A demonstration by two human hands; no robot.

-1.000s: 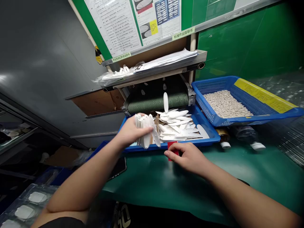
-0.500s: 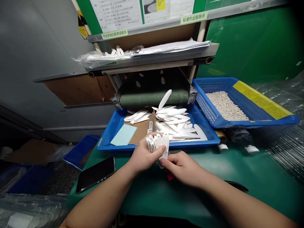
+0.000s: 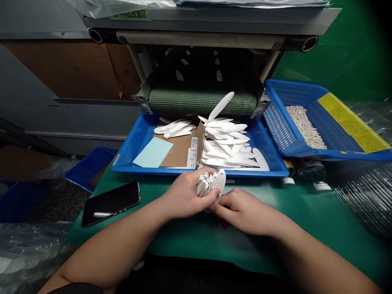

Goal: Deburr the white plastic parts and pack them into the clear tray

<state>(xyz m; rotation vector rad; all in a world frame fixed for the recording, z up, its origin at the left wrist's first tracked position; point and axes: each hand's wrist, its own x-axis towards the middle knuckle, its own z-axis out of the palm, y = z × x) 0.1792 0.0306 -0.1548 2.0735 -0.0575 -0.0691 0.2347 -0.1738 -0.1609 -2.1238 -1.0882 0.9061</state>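
Note:
My left hand point(image 3: 188, 195) is closed around a bunch of white oval plastic pieces point(image 3: 219, 179), which have small pegs on the faces turned toward me. Just right of it, the fingers of my right hand point(image 3: 240, 210) are pinched together at the lower end of the bunch. What lies between those fingertips is mostly hidden; a bit of something red point(image 3: 224, 223) shows beneath. Beyond my hands stands a blue tray point(image 3: 122, 157). In its right part lies a heap of similar long white pieces point(image 3: 228, 139), and a smaller pile point(image 3: 176, 128) sits at its left.
A cardboard piece point(image 3: 176, 155) and light-blue paper point(image 3: 154, 152) lie in the tray. Behind it is a green conveyor belt point(image 3: 196, 100) carrying a few pieces. A blue basket point(image 3: 281, 130) of small pale parts stands right, bottles point(image 3: 312, 173) below it. A phone point(image 3: 112, 203) lies left.
The view has tipped down and moved closer, so the tray and conveyor look larger and the upper board has left the picture. Both hands stay together at the bunch of white pieces.

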